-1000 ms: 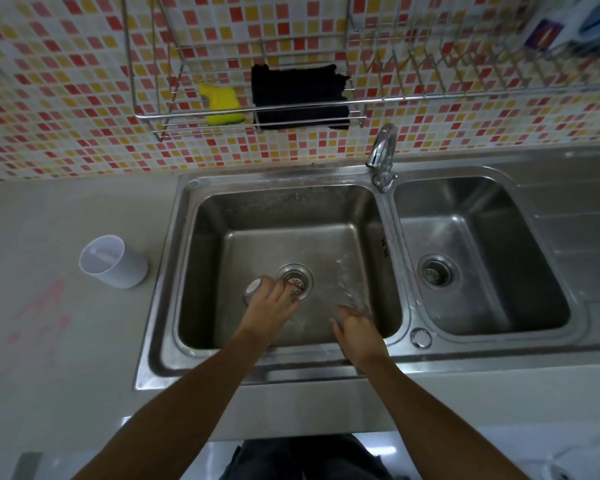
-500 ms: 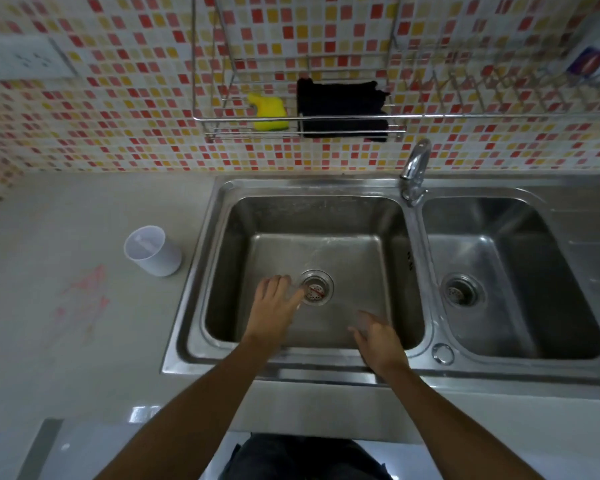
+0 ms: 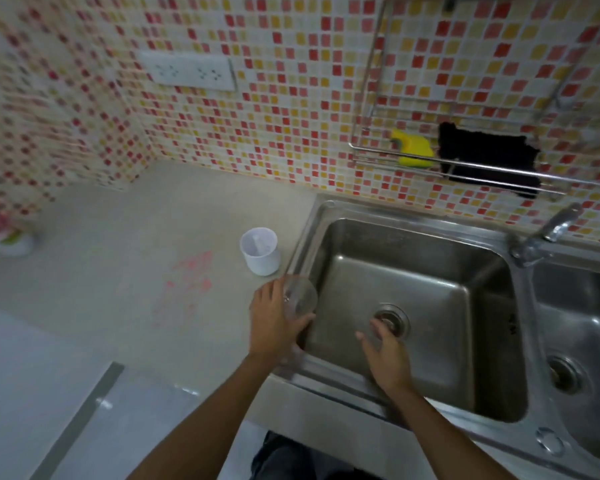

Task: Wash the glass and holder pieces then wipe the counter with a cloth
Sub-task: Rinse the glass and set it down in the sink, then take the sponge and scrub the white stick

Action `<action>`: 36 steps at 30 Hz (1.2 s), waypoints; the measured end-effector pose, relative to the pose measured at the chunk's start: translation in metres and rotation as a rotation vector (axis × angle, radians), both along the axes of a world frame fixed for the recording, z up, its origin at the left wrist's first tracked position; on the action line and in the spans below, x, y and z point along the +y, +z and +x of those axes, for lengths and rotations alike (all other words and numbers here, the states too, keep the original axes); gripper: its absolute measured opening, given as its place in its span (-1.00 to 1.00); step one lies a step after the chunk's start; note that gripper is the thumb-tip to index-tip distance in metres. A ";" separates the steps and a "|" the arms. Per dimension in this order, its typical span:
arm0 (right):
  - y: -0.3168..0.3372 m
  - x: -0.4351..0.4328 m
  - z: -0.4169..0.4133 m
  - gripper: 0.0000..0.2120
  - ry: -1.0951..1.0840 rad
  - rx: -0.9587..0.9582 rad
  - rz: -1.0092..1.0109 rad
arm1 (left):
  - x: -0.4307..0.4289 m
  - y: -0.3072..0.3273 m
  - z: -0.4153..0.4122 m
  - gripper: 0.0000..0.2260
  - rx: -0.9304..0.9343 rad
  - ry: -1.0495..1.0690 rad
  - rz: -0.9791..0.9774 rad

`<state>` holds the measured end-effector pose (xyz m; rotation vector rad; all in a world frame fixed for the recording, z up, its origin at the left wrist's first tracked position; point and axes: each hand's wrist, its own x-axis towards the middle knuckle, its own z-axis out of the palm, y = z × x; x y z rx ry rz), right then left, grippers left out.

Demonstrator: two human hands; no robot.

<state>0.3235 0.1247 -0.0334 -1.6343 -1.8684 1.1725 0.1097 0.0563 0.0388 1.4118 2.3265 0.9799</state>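
My left hand grips a clear glass over the left rim of the sink, its base pointing away from me. A white plastic holder cup stands upright on the counter just beyond the glass, apart from it. My right hand hovers over the left basin near the drain, fingers spread, holding nothing. A black cloth and a yellow sponge hang on the wire wall rack.
A red smear marks the beige counter left of the holder cup. The faucet stands between the two basins. A wall socket sits on the tiled wall. A pink and white object stands at the far left.
My left hand has lifted the glass out of the basin and carried it left to the sink's rim. My view has swung left. My right hand stays over the basin.
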 end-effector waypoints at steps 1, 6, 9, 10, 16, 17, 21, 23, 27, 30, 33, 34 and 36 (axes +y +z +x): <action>0.004 0.004 -0.015 -0.53 0.012 0.001 0.011 | -0.006 0.001 -0.014 -0.24 -0.020 0.039 -0.010; 0.030 0.023 -0.084 -0.52 0.072 0.098 0.031 | -0.027 0.000 -0.075 -0.21 -0.117 0.171 -0.004; 0.047 0.035 -0.123 -0.51 0.111 0.122 0.071 | -0.032 -0.001 -0.099 -0.20 -0.169 0.179 -0.013; 0.052 0.039 -0.135 -0.50 0.125 0.128 0.079 | -0.033 -0.002 -0.104 -0.20 -0.194 0.172 -0.020; 0.069 0.057 -0.196 -0.32 0.235 0.112 0.123 | -0.035 -0.016 -0.127 -0.21 -0.289 0.120 -0.076; 0.070 0.060 -0.203 -0.28 0.260 0.104 0.122 | -0.035 -0.017 -0.130 -0.21 -0.290 0.106 -0.078; 0.072 0.070 -0.223 -0.11 0.397 0.035 0.139 | -0.035 -0.015 -0.143 -0.12 -0.228 0.052 -0.146; 0.072 0.075 -0.228 -0.06 0.428 0.019 0.130 | -0.031 -0.010 -0.150 -0.18 -0.177 0.056 -0.104; 0.075 0.076 -0.235 -0.04 0.422 0.057 0.057 | 0.003 0.009 -0.166 -0.48 -0.032 0.022 0.056; 0.082 0.070 -0.240 -0.19 0.428 0.133 -0.034 | 0.037 0.024 -0.171 -0.65 0.063 -0.089 0.071; 0.085 0.068 -0.241 -0.24 0.399 0.149 -0.037 | 0.061 0.033 -0.170 -0.72 0.180 -0.194 0.035; 0.086 0.068 -0.241 -0.22 0.394 0.143 -0.025 | 0.066 0.034 -0.170 -0.74 0.216 -0.213 0.021; 0.087 0.068 -0.242 -0.19 0.392 0.117 -0.010 | 0.074 0.033 -0.170 -0.76 0.280 -0.247 -0.002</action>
